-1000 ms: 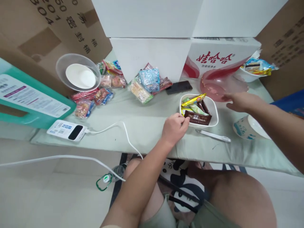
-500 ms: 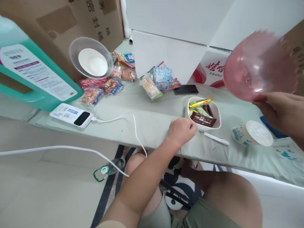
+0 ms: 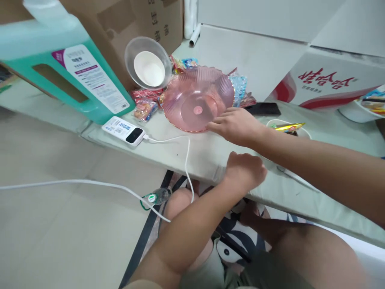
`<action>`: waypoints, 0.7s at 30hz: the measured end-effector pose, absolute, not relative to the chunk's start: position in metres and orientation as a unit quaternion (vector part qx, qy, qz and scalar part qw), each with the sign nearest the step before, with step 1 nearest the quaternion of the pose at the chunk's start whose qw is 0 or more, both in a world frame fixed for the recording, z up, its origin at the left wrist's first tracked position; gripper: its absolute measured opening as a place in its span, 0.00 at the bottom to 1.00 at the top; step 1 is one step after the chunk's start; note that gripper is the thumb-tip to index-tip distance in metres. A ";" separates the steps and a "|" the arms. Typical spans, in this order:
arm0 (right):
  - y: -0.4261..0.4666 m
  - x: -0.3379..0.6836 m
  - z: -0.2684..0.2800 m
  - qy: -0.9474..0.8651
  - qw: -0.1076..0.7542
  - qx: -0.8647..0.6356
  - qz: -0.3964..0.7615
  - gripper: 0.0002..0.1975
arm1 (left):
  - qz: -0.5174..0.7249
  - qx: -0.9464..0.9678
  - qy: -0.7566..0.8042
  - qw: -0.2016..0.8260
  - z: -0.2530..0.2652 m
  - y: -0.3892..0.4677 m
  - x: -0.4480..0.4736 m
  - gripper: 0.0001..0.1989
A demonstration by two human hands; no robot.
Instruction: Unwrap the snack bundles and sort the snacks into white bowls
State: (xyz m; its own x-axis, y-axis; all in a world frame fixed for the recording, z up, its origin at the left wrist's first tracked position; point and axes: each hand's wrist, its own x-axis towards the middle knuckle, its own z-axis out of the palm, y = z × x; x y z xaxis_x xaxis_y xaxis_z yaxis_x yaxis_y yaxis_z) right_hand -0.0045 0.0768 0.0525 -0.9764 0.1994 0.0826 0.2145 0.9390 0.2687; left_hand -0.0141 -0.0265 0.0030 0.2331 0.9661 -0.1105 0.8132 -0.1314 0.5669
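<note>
A pink fluted bowl (image 3: pixel 197 94) of clear plastic or glass is held by its near right rim in my right hand (image 3: pixel 233 125). It is tilted toward me over the wrapped snacks (image 3: pixel 240 86) and hides most of them. My left hand (image 3: pixel 245 171) is a fist at the table's front edge, with nothing showing in it. Behind my right forearm is a white square bowl (image 3: pixel 304 131), partly covered, with a yellow snack packet (image 3: pixel 288 127) at its rim.
On the left stand a jug of green liquid (image 3: pixel 99 76) and a frosted bowl (image 3: pixel 132 56). A white power bank (image 3: pixel 120 130) with a cable lies near the front edge. A dark phone (image 3: pixel 264 108) and a white pen-like tool (image 3: pixel 297 178) are on the right. Behind is a cardboard box (image 3: pixel 120 20).
My right hand has brought the pink bowl from the far right across to the middle, over the snacks. My left hand stays a fist near the edge. The view has turned to the left.
</note>
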 end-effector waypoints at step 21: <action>0.160 -0.024 0.019 -0.911 0.241 -0.329 0.059 0.17 | 0.211 0.669 0.665 0.256 0.005 -0.021 -0.017 0.12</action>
